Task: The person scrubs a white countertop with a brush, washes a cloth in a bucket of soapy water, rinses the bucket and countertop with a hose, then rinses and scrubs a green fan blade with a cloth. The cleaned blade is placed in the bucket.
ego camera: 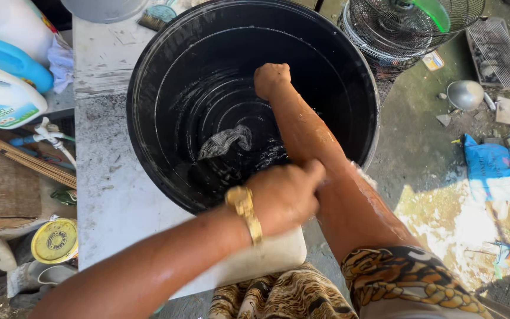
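A big black bucket [149, 88] stands on a white, worn tabletop [107, 195]. A grey-white mesh cloth [225, 140] lies in shallow soapy water at its bottom. My right arm, wet and streaked with foam, reaches across the bucket, and my right hand [271, 80] is balled into a fist above the far inner wall, with nothing visible in it. My left hand [284, 196], wearing a gold wristwatch [244, 210], has its fingers curled and presses against my right forearm over the bucket's near rim.
White and blue detergent jugs [4, 82] stand at the top left above broom sticks [30, 162] and a yellow-lidded tin [55, 240]. On the ground to the right are a fan cage [408, 29], a wire rack [500, 53], a metal bowl [464, 93] and a blue bag [497, 165].
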